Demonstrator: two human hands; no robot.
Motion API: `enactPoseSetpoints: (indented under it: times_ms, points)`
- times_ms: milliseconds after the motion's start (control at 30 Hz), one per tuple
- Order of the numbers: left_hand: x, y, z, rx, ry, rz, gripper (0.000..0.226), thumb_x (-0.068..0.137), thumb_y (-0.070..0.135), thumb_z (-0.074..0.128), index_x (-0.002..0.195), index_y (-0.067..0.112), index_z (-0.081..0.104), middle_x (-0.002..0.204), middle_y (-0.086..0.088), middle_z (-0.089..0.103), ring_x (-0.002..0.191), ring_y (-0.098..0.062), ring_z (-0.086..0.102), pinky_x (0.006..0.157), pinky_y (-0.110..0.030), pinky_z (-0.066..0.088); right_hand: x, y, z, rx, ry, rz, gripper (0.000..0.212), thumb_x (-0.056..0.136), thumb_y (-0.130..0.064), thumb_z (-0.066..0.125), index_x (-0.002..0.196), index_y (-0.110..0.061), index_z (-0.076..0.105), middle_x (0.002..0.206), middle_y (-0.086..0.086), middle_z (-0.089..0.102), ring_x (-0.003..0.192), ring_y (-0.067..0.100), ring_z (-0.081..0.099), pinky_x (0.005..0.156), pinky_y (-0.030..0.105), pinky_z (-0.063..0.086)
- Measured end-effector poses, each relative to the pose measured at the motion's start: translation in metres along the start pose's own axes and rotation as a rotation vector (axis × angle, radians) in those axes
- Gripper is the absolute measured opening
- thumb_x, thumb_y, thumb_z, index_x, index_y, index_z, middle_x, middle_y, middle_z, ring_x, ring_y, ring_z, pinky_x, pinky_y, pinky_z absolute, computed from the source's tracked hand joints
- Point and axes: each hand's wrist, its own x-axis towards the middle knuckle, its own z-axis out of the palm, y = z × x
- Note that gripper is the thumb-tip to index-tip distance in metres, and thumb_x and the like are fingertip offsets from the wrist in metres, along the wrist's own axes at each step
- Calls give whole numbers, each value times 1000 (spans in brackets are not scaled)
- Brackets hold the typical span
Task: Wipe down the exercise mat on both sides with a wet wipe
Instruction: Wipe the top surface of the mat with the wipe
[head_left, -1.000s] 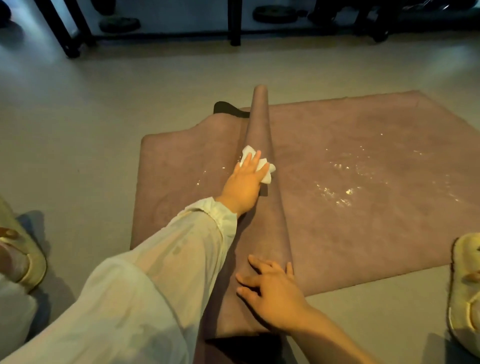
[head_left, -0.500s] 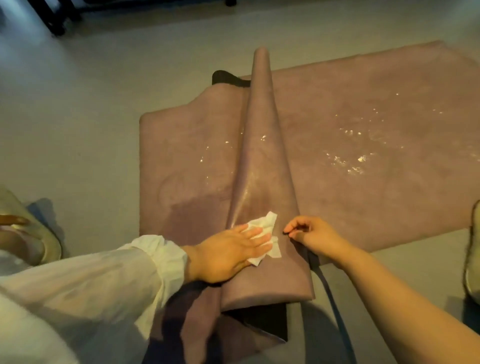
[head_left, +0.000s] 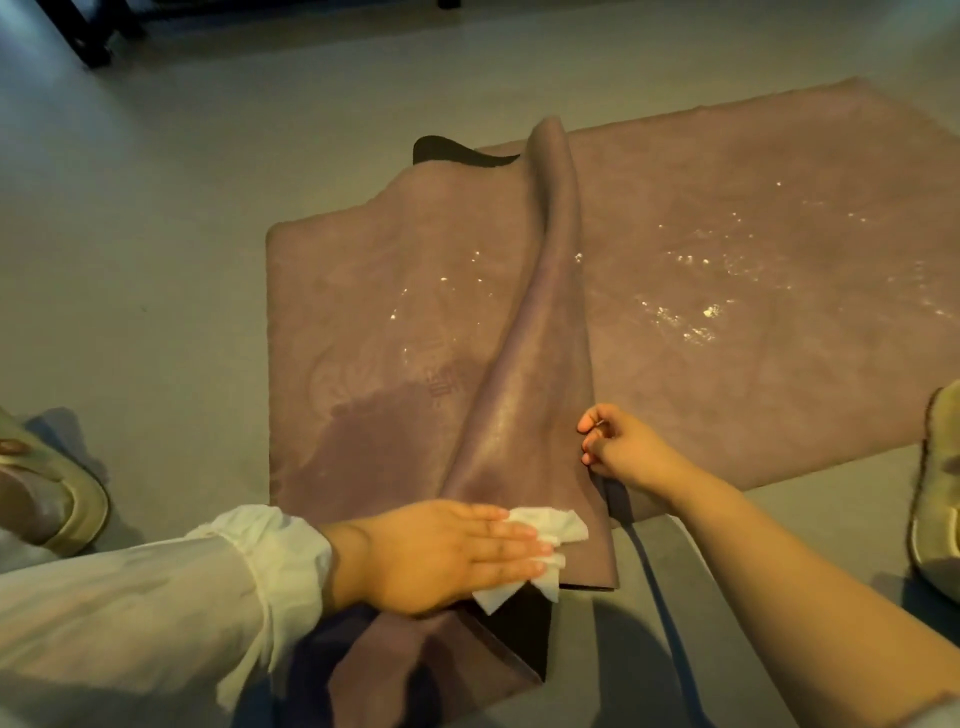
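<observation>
Left hand (head_left: 441, 556) presses wipe (head_left: 540, 540) on mat (head_left: 727, 322) fold (near edge)

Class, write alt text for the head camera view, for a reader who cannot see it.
A person's left hand presses a white wet wipe flat on a raised fold of a mauve exercise mat lying on a grey floor. The right hand grips the fold's edge; wet streaks glisten on the mat.

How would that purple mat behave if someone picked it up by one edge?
Probably floppy: the exercise mat already drapes in a soft raised fold rather than holding flat. It may feel slick, since wet patches glisten on it. It looks thin, so likely light enough to lift one-handed.
</observation>
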Motion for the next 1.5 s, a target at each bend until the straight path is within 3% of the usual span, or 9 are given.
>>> enactPoseSetpoints:
  times_ms: [300,400,567,667,833,1000,1167,1300,1500]
  points:
    - [53,-37,-34,96,51,-625,58,101,23,26,149,20,-6,158,2,-9,145,-11,-8,111,-35,-20,4,10,2,-370,139,-218,20,80,-10,70,94,-14,56,137,12,36,128,25,38,98,21,29]
    - [83,-38,-58,-153,222,-636,61,100,23,35,150,21,1,158,4,-2,145,-9,-1,115,-39,-3,8,0,1,-96,302,-226,2,82,3,58,84,2,59,115,21,57,110,34,54,91,29,41]
    - [122,-23,-83,-588,391,-513,63,98,37,42,150,21,12,157,7,15,139,-11,21,115,-44,14,-5,3,-43,801,309,59,41,101,-39,33,85,-14,61,73,3,68,54,9,66,58,27,50]
    - [131,-32,-77,-547,270,-516,50,101,36,33,148,21,25,157,6,12,144,-12,12,116,-47,13,-12,21,-67,891,367,116,58,96,-59,25,105,-13,60,106,15,67,89,19,69,82,34,54]
    - [144,-36,-59,-458,247,-647,41,103,34,27,134,20,50,141,-9,40,130,-27,35,104,-35,33,-9,15,-69,458,470,-40,48,98,-47,36,102,-6,62,80,-1,61,68,12,60,57,20,47]
    - [134,-37,-46,-589,342,-717,48,94,45,48,131,15,50,122,-9,51,113,-25,48,98,-37,39,-1,22,-55,-129,419,-49,55,89,-19,62,141,-20,43,139,9,49,124,29,47,94,30,38]
    - [36,-69,-11,-215,486,-1388,62,92,43,51,144,15,31,144,-11,36,130,-31,36,105,-41,31,1,27,-47,-265,379,6,64,95,-30,51,149,-36,16,150,9,34,130,35,39,98,40,36]
    - [-43,-71,17,-543,513,-1985,73,94,34,53,148,8,13,149,-25,20,136,-40,22,110,-50,21,-2,23,-41,-400,350,13,75,92,-44,51,148,-41,3,146,13,35,127,37,41,94,46,40]
    - [-80,-73,28,-669,582,-2051,43,90,17,59,123,-8,45,126,-29,50,119,-43,47,98,-42,38,-8,9,-35,-476,377,-18,82,88,-43,59,149,-40,5,146,14,38,124,39,45,90,43,41]
